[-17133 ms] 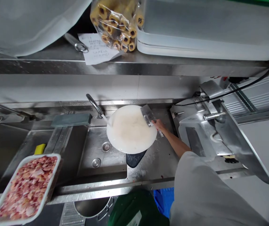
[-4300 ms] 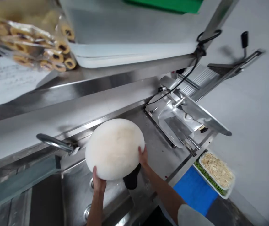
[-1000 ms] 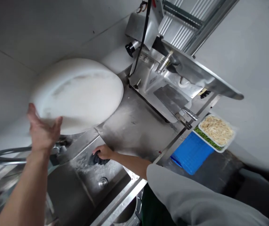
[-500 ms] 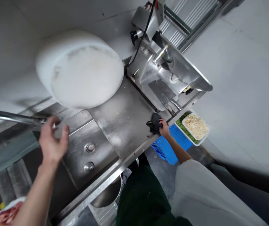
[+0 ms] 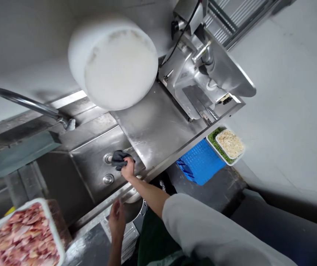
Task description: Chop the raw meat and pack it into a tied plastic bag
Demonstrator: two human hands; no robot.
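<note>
My right hand (image 5: 128,169) grips a crumpled dark cloth (image 5: 119,159) over the sink basin (image 5: 91,155), close to the upper of two round drains. Part of the cloth is hidden behind my fingers. My left hand (image 5: 117,218) is lower, in front of the sink's front edge and near a metal pot (image 5: 132,210). Its fingers are slightly bent and apart, with nothing in them. The chrome faucet (image 5: 33,107) stands at the back of the sink, away from both hands.
A white tub of sliced raw meat (image 5: 22,236) is at the lower left. A metal slicer (image 5: 191,85) sits on the steel counter (image 5: 158,129), beside a large rounded white object (image 5: 119,70). Below right are a blue crate (image 5: 199,162) and a tray of shredded food (image 5: 229,143).
My right hand has carried the dark cloth left from the counter by the slicer to the sink. My left hand has left the faucet and come down right; the faucet spout has swung slightly.
</note>
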